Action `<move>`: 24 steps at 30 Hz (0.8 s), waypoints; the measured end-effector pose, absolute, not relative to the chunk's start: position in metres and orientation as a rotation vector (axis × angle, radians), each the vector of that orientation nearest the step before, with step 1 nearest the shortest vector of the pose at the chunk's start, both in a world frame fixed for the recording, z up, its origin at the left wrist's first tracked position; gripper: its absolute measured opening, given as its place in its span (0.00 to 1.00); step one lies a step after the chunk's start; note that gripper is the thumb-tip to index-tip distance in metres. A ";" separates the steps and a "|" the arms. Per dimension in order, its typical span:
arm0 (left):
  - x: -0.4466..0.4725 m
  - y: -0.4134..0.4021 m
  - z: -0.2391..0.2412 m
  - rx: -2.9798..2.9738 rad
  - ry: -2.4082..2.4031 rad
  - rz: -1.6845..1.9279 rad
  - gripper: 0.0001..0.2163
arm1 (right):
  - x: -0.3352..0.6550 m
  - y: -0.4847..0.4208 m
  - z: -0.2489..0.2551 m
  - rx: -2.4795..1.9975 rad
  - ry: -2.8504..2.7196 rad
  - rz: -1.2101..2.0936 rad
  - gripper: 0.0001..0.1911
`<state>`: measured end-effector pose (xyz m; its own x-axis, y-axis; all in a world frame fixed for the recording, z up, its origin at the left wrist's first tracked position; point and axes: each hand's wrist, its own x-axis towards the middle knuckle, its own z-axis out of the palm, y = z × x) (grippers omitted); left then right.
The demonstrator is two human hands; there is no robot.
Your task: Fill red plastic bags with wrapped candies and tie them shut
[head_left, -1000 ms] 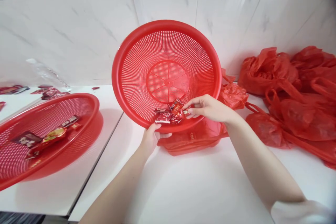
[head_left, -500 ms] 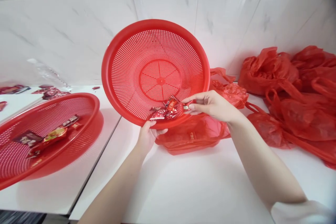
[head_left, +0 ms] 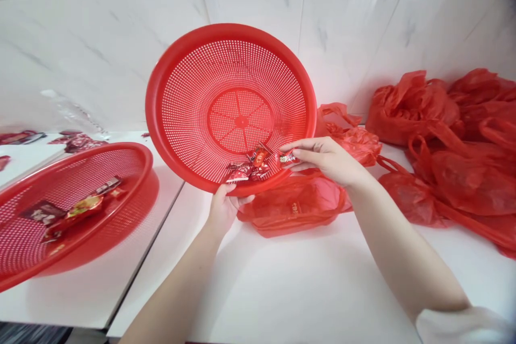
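The near middle of the surface point(head_left: 306, 285) is bare and open right up to its front edge. Behind it, the tilted basket point(head_left: 189, 102) bars the way to the back wall, and a flattened red bag point(head_left: 294, 209) lies under its lower rim. A heap of red bags point(head_left: 451, 161) fills the right back corner. A second basket point(head_left: 24, 247) covers the left end.

Red perforated basket point(head_left: 193, 102) tilting steeply above counter, opening facing camera; wrapped candies point(head_left: 246, 170) lying at lower rim; one candy point(head_left: 287, 158) being pinched beside them.
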<state>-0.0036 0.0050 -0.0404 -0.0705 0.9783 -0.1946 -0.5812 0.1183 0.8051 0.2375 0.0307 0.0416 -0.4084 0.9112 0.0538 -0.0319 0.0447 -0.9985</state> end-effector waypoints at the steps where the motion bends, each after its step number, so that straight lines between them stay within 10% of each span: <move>1: -0.004 0.005 -0.040 0.570 0.906 1.407 0.10 | 0.237 0.031 0.041 -0.923 -1.521 1.479 0.11; 17: -0.007 0.006 -0.043 0.602 0.897 1.423 0.09 | 0.237 0.032 0.039 -0.896 -1.737 1.368 0.12; 24: -0.004 0.004 -0.044 0.633 0.895 1.396 0.11 | 0.228 0.025 0.037 -0.896 -2.082 0.839 0.13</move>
<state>-0.0045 0.0044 -0.0445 -0.0494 0.9864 -0.1565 -0.5541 0.1033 0.8260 0.2282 0.0255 0.0368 -0.5086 0.7884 0.3461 0.3279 0.5490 -0.7688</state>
